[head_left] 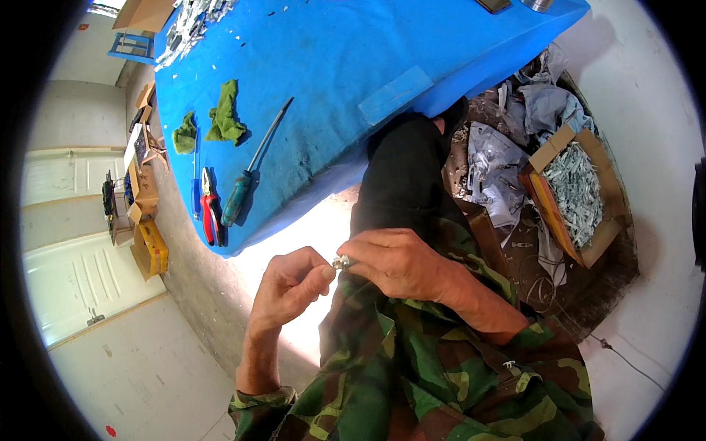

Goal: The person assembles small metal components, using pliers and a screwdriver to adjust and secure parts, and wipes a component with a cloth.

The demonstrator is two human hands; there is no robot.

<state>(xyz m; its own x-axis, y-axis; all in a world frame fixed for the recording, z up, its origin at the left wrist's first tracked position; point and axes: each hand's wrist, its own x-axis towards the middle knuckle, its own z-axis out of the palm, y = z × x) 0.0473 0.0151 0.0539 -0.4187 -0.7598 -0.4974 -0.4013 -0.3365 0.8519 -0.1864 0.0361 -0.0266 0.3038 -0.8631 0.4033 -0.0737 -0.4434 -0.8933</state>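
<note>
My left hand (288, 285) and my right hand (393, 259) meet over my lap, both pinching one small silver metal part (341, 262) between their fingertips. The part is mostly hidden by the fingers. Both forearms wear camouflage sleeves (412, 367). My dark trouser leg (401, 176) runs under the blue-covered table (346, 66) in front of me.
On the blue table lie a teal-handled screwdriver (246, 184), red-handled pliers (209, 213), a blue-handled tool (196, 191) and two green rags (224, 114). A cardboard box of small silver parts (577, 195) stands on the floor at my right among crumpled paper (507, 169). Cartons (147, 235) line the left wall.
</note>
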